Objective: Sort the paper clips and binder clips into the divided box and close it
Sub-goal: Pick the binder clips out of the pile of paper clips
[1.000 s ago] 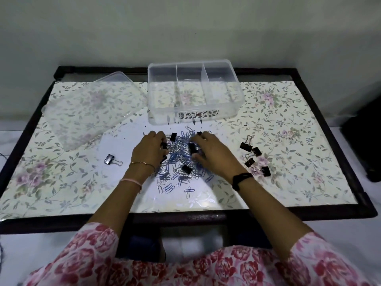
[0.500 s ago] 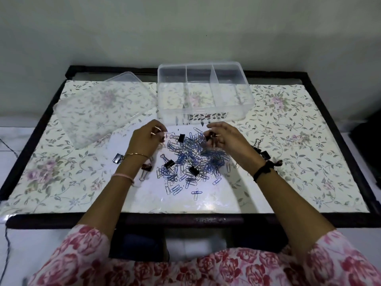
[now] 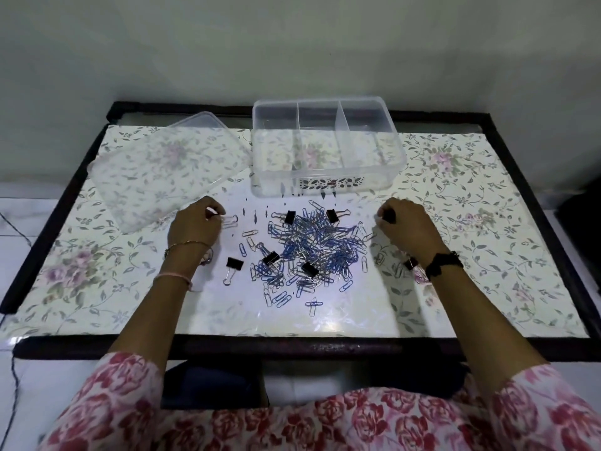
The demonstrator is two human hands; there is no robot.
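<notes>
A heap of blue and silver paper clips (image 3: 312, 245) lies mid-table, with several black binder clips (image 3: 271, 258) mixed in. The clear divided box (image 3: 325, 187) stands open just behind the heap, and its three compartments look empty. My left hand (image 3: 195, 227) is left of the heap, fingers pinched on a binder clip whose wire handles (image 3: 229, 219) stick out. My right hand (image 3: 408, 227) is right of the heap, pinched on a black binder clip (image 3: 389, 216).
The clear lid (image 3: 162, 164) lies at the back left, beside the box. More binder clips lie by my right wrist (image 3: 410, 263) and by my left forearm (image 3: 234, 263). The table has a raised dark frame (image 3: 292, 348) and stands against a wall.
Both hands have left the middle of the heap and moved apart, the left one leftward and the right one rightward, each carrying a binder clip.
</notes>
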